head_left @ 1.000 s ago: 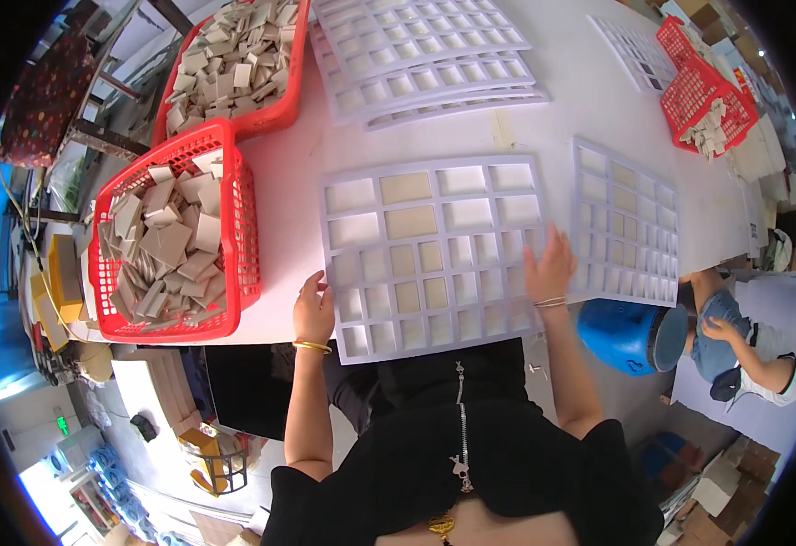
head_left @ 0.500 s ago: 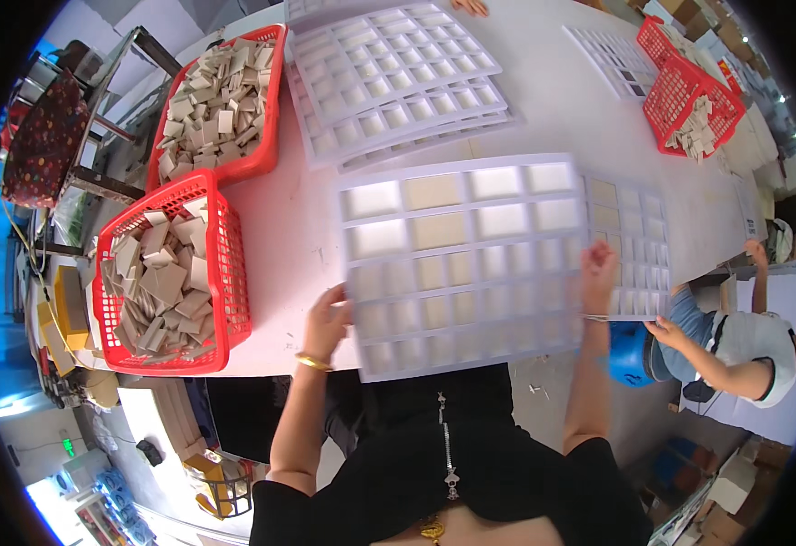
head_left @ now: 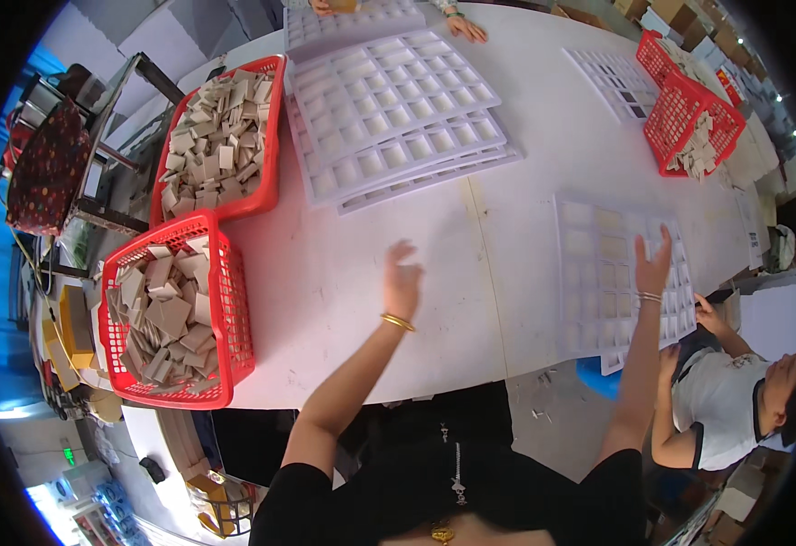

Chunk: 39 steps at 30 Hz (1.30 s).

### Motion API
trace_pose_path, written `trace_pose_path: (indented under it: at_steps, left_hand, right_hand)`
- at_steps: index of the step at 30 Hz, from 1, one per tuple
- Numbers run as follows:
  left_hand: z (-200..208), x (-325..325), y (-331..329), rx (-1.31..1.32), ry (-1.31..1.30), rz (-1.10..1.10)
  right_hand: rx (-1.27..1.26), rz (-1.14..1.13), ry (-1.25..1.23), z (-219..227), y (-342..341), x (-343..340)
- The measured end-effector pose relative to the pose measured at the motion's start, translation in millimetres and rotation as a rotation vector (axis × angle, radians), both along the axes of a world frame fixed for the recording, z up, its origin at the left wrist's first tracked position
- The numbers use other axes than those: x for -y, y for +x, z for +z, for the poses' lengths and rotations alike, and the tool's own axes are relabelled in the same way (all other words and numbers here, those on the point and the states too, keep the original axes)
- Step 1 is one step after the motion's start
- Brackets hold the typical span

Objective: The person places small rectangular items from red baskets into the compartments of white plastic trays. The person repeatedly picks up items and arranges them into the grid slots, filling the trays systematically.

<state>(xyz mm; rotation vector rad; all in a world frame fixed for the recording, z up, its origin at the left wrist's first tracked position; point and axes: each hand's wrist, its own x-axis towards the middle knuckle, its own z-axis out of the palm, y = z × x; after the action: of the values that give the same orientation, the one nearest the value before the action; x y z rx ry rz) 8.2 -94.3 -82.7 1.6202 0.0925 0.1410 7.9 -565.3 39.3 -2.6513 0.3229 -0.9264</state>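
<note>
My left hand (head_left: 402, 284), a gold bangle at its wrist, is over the bare middle of the white table (head_left: 325, 355). It is blurred, its fingers look loosely apart, and nothing shows in it. Over a white compartment tray (head_left: 587, 305) on the right is my right hand (head_left: 653, 266), thumb and fingers spread. I cannot tell whether it touches the tray. Some cells in that tray hold beige pieces. It overlaps another tray beneath it. At its near right edge are a co-worker's hands (head_left: 711, 316).
Two red baskets of beige tiles, one nearer (head_left: 231, 337) and one farther (head_left: 280, 118), stand at left. White trays (head_left: 393, 100) are stacked at the back. Another person's hand (head_left: 466, 29) rests on the far edge. More red baskets (head_left: 689, 118) and a tray (head_left: 609, 84) lie far right.
The large tray in front of me has moved right, over the co-worker's tray. Both my hands have come off it; the left moved up and right, the right farther right.
</note>
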Motion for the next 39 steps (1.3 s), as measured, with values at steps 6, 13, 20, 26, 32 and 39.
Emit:
trace_pose_path:
  at_steps: [6,13,20,26,32,39]
  left_hand:
    - [2.8,-123.6,69.2,-0.237,-0.218,0.641]
    - [-4.3,-134.4,120.7,-0.262,-0.429,0.284]
    - [-1.5,-137.1,115.0,-0.323,-0.374,0.309]
    - [9.4,-139.3,42.6,-0.438,-0.322,0.288]
    - [34.9,-149.6,-120.5,-0.541,-0.505,0.272]
    - [46.5,-163.6,-250.7,-0.687,-0.436,0.363]
  right_hand:
    - [-0.201,0.259,0.4,-65.1,129.5,-96.4]
    - [-0.349,0.027,0.772,-179.4,281.4,-125.2]
    - [-0.196,0.145,0.776,-159.3,257.8,-176.1]
    - [-0.169,0.097,0.702,-150.4,137.0,-153.1]
    - [-0.292,0.069,0.892,-119.3,-43.1,-144.9]
    - [-0.44,0.106,0.612,-89.7,-164.0,-145.4]
